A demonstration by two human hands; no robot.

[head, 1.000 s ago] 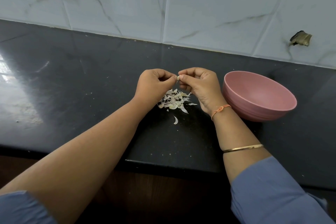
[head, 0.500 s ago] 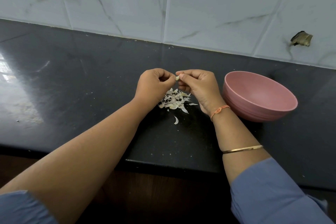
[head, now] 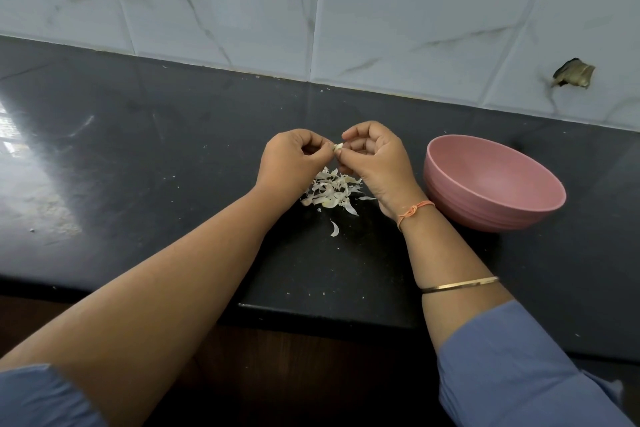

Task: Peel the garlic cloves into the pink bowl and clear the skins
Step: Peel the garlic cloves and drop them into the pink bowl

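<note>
Peeling in progress. Fingers of left hand (head: 291, 163) and right hand (head: 377, 163) clamp one garlic clove (head: 338, 147) above the skins (head: 330, 191) heaped on the desk (head: 173, 166); pink bowl (head: 491, 215) at 3 o'clock, contents unseen. Skins not yet cleared.

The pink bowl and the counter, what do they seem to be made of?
Bowl: probably matte plastic; even pink, dull surface without glints, moulded ridges on the outer wall. Counter: likely polished dark stone, perhaps granite; it mirrors light and the tile joints.
</note>
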